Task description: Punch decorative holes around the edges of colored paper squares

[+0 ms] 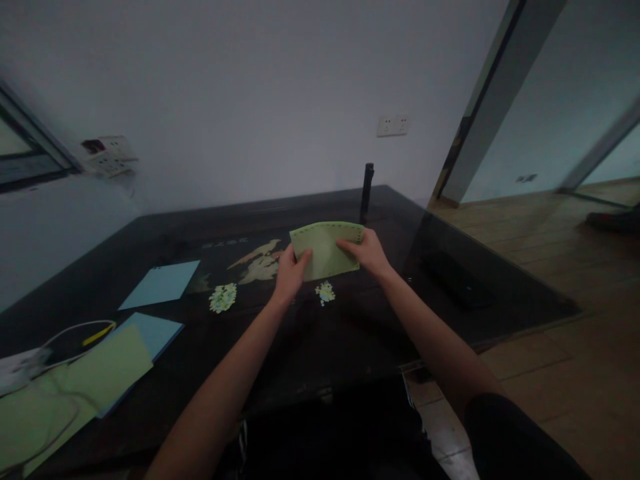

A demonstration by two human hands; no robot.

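Between my two hands a sheet of yellow-green paper (pixel 325 250) is held up over the dark table. Small notches or marks run along its top edge and down its sides. My left hand (pixel 293 270) grips the lower left side, thumb on the near face. On the right edge, my right hand (pixel 367 253) pinches the sheet with its thumb laid across the front. Below the paper lies a small pile of paper bits (pixel 325 293). A larger pile of green and pale paper bits (pixel 223 298) sits to the left of my left hand.
Blue paper (pixel 163 285) lies at the left of the dark table (pixel 280 360). Nearer are green sheets (pixel 125 360) over more blue paper, with a white cable and a yellow pen-like item (pixel 99 334). A black upright object (pixel 367 193) stands at the back; a dark flat object (pixel 457 280) lies right.
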